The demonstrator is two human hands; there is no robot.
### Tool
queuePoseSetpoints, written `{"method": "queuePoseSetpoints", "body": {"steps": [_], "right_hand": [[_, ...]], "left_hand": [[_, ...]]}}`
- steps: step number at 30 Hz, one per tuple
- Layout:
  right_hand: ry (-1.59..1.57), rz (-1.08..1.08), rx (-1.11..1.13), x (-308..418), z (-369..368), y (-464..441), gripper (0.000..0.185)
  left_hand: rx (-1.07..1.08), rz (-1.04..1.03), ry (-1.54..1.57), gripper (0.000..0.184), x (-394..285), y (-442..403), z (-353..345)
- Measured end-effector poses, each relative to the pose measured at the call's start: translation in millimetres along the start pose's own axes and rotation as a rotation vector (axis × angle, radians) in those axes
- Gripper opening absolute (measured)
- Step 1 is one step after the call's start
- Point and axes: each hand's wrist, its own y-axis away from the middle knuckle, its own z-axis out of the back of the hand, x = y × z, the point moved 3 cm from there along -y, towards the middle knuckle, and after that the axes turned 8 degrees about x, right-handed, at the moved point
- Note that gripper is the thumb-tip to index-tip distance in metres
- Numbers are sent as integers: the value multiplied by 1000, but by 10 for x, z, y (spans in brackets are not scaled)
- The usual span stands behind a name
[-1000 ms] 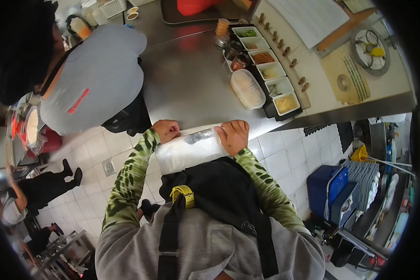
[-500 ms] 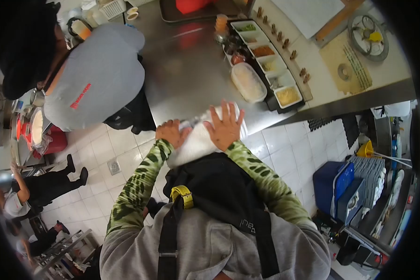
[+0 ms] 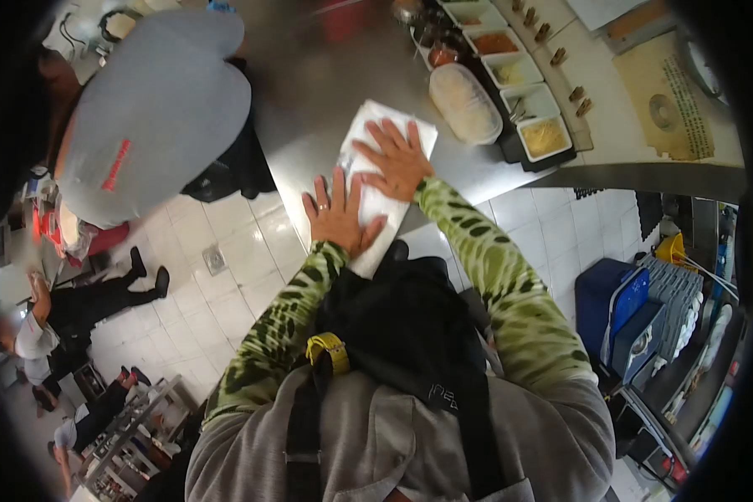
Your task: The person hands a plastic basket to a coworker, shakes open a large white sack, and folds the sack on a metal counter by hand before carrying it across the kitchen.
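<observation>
Oval tub (image 3: 466, 105) at two o'clock from white packet (image 3: 414, 134).
Packet flattened; left hand (image 3: 340, 217) and right hand (image 3: 400, 166) splayed upon it, gripping nothing.

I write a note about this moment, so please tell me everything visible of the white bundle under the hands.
The white bundle is long and flattish, with angular corners at its far end and a slightly shiny surface; whether it is plastic, paper or cloth, I cannot tell. It lies slanted on the metal counter, its near end by the black apron. The left hand and right hand rest on top, fingers spread, hiding much of it.
</observation>
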Motion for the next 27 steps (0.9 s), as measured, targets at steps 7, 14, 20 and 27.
{"method": "queuePoseSetpoints", "body": {"steps": [7,14,20,27], "right_hand": [[65,-318,-126,343,-108,-196,57],[-14,-306,-71,281,-122,-154,58],[-45,-355,48,371,-33,-100,63],[-80,-380,42,696,-51,7,64]], "left_hand": [[-15,82,75,93,-36,-45,-41],[-137,-123,191,70,84,153,-77],[-313,710,1227,68,602,1101,-549],[39,573,2351,60,212,1191,-367]]}}
